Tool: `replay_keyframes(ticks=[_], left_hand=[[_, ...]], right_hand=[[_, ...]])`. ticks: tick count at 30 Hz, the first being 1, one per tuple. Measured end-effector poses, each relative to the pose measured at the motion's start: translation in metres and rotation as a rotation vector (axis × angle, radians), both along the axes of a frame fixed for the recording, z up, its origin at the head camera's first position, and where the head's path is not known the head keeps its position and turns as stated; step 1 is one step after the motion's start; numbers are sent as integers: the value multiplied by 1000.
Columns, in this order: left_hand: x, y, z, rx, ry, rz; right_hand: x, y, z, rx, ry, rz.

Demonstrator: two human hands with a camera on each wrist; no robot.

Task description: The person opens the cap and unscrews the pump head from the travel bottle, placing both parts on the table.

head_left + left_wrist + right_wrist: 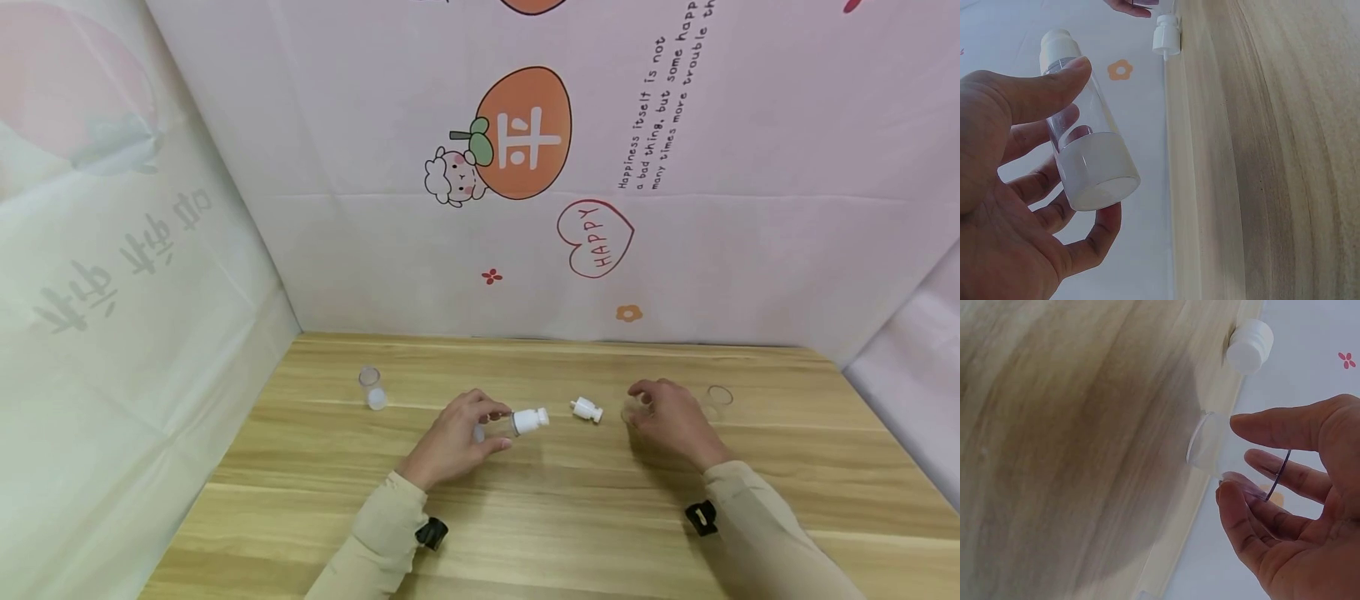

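Note:
A clear bottle with a white pump top and white base [1100, 169] is gripped between thumb and fingers of the left hand [457, 437]; in the head view its white top [529, 420] points right. The right hand [675, 421] holds a small clear cap [1210, 444] between thumb and fingertips, its rim at the table surface in the right wrist view. Between the hands a separate white pump head [587, 409] lies on its side on the wooden table.
At the table's left back lies a clear container [369, 378] with a white part [377, 398]. A clear round piece [720, 395] is behind and right of the right hand. A printed cloth wall [375, 250] stands along the table's back edge.

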State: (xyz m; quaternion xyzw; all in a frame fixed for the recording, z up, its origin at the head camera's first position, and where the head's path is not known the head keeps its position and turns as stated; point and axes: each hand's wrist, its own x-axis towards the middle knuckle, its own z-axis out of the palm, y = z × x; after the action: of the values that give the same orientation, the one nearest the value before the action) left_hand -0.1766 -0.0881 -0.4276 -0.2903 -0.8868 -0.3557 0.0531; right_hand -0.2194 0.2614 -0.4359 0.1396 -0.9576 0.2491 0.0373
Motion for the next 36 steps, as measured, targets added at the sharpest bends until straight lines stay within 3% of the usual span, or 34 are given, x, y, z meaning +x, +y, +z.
replay_keyframes(ticks=[11,27,31,36], left_hand=[[0,2,-1,5,-12,4],[1,2,-2,-2,-13,14],[1,2,-2,1,-13,13],[1,2,-2,5,-13,11]], right_hand=[[-5,0,-3,23,-4,9],[-2,-3,-3,47,1,10],[1,-4,-2,39,18,-20],[4,-9,5,26,107,-38]])
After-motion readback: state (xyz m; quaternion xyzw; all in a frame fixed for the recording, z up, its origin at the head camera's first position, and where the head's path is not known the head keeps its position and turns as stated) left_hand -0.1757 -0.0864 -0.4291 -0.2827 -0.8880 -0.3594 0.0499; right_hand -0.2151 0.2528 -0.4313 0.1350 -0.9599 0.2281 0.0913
